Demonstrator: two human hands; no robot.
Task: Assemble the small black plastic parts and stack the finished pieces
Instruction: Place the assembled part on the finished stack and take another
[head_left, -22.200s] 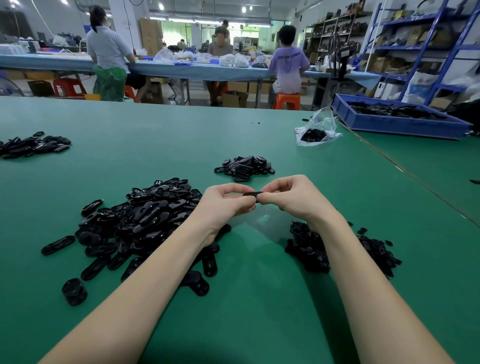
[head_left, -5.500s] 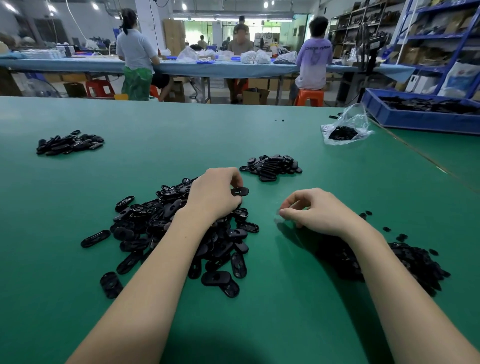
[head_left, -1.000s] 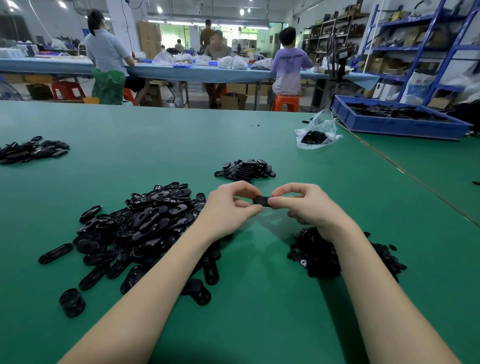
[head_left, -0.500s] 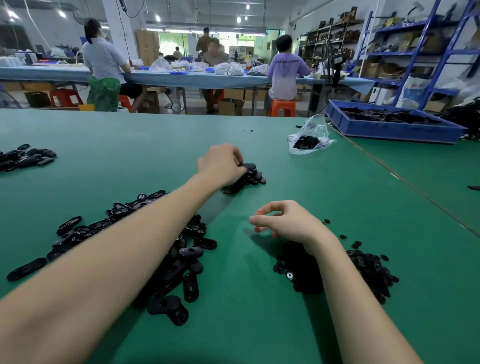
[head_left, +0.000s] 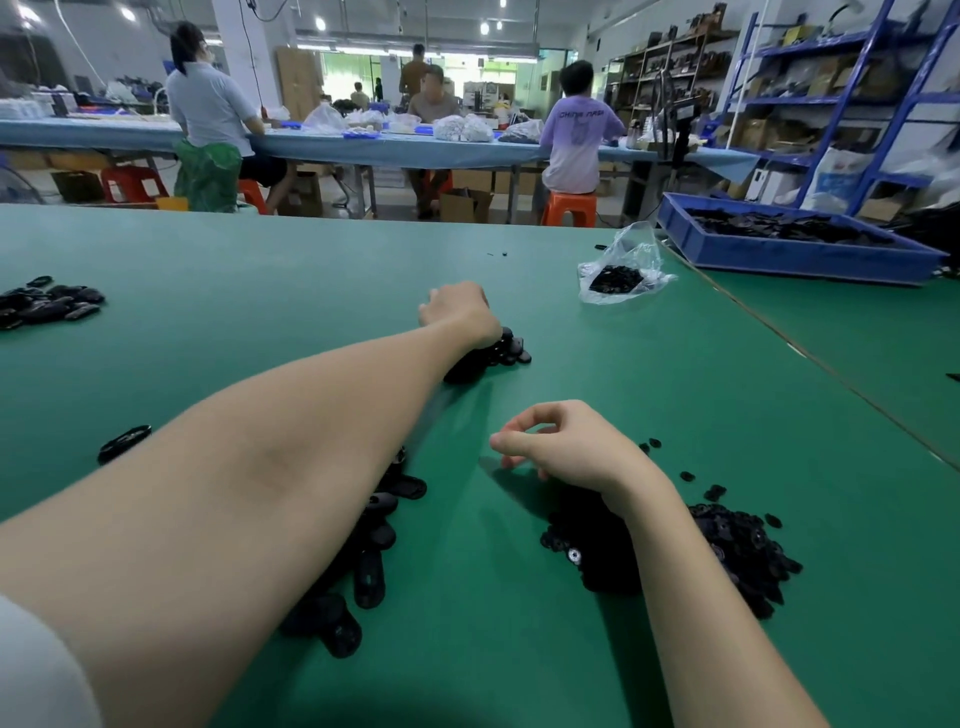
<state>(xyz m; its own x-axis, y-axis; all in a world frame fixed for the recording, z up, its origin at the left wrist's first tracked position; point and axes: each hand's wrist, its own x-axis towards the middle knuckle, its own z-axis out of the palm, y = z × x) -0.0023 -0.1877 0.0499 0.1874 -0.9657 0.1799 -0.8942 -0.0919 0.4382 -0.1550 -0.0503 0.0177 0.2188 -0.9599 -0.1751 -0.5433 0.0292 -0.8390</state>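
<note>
Left hand (head_left: 460, 312) on finished stack (head_left: 501, 353), possibly releasing, right hand (head_left: 563, 441) loosely curled

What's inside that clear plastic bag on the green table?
The clear plastic bag holds a small heap of black parts, visible through the film. Its crumpled folds cover some of them, so their shape and number cannot be made out.

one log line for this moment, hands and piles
left hand: reaching over finished pile | right hand: curled, idle above small-parts heap | stage: stacking
</note>
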